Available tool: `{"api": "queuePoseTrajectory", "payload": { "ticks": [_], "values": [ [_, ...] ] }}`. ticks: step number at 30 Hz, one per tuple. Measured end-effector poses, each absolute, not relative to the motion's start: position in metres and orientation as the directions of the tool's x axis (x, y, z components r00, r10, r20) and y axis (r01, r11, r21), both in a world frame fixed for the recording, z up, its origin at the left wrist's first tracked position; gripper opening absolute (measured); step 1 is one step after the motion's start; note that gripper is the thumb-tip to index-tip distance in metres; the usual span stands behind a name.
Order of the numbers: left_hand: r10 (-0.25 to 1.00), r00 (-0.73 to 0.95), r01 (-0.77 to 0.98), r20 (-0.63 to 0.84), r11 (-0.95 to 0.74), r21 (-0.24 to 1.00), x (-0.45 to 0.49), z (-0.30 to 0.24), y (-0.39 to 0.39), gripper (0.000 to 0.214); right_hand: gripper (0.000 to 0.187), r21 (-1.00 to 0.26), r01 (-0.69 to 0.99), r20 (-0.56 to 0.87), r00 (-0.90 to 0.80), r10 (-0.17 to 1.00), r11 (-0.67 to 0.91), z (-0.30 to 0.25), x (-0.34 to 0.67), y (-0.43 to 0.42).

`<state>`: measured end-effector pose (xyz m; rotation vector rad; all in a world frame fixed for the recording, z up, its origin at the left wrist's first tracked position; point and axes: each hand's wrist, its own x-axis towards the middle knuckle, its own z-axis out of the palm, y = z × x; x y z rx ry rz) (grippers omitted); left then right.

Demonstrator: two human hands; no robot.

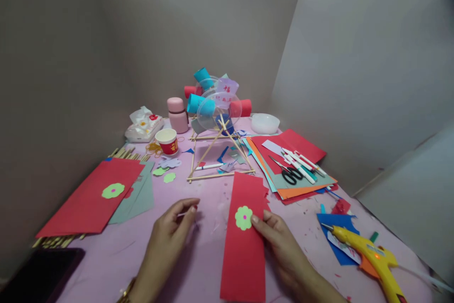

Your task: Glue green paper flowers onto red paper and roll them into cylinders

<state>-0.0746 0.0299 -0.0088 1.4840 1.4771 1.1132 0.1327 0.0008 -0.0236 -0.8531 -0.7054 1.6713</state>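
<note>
A long red paper strip (244, 251) lies on the pink table in front of me, with a green paper flower (243, 218) stuck near its top. My right hand (280, 241) rests on the strip's right edge, thumb beside the flower, fingers pinching the paper. My left hand (170, 232) hovers to the left of the strip, thumb and forefinger pinched on a thin white stick-like thing (184, 213) that I cannot make out clearly.
A yellow glue gun (369, 252) lies at the right. Stacked coloured sheets with scissors (289, 171) and pens sit behind. A stick-and-cup wheel model (216, 109), paper cup (168, 141), pink flask (177, 115), white bowl (265, 123), red sheet (95, 199) at left, dark phone (39, 274).
</note>
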Motion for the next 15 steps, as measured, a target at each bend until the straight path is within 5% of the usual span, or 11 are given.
{"api": "queuePoseTrajectory", "payload": {
  "ticks": [5, 11, 15],
  "values": [
    [0.950, 0.290, 0.739, 0.119, -0.301, 0.603, -0.088, -0.010, 0.035, 0.016, 0.010, -0.779, -0.575, -0.194, -0.161, 0.968, -0.252, -0.023, 0.134, 0.002],
    [0.973, 0.231, 0.854, 0.013, -0.209, 0.476, -0.116, -0.005, 0.046, 0.022, 0.014, -0.774, -0.579, -0.182, -0.183, 0.966, -0.256, -0.024, 0.131, 0.002],
    [0.934, 0.191, 0.949, 0.300, -0.254, 0.188, -0.122, -0.005, 0.047, 0.031, 0.014, -0.780, -0.579, -0.153, -0.192, 0.969, -0.238, -0.024, 0.131, 0.004]
  ]
}}
